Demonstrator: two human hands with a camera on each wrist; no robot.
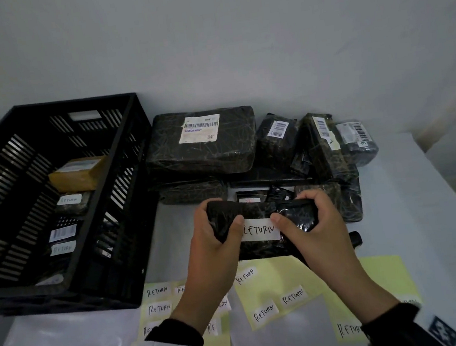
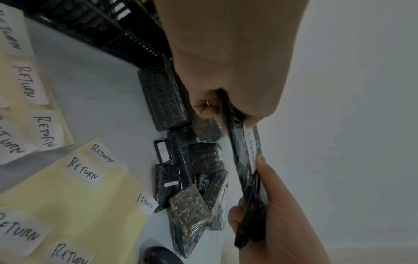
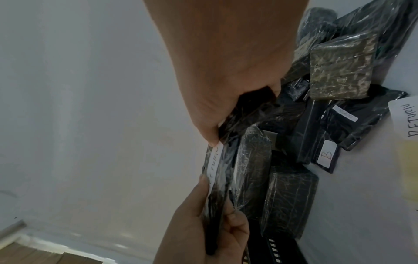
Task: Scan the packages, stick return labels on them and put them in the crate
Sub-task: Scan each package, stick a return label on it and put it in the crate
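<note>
Both hands hold one black plastic-wrapped package (image 1: 262, 247) above the table, in front of the pile. My left hand (image 1: 221, 219) grips its left end and my right hand (image 1: 294, 207) grips its right end. A white RETURN label (image 1: 259, 230) lies on the package's top face, with a thumb pressing on each end of it. The left wrist view shows the package (image 2: 246, 169) edge-on with the label (image 2: 251, 146) along it. In the right wrist view the label (image 3: 214, 160) runs between the two thumbs. The black slatted crate (image 1: 64, 296) stands at the left.
Several wrapped packages (image 1: 200, 144) with barcode labels are piled against the wall behind my hands. The crate holds several parcels, some labelled RETURN (image 1: 69, 199). Yellow sheets with RETURN stickers (image 1: 292, 288) lie under my wrists. A dark object (image 1: 355, 239) sits right of the package.
</note>
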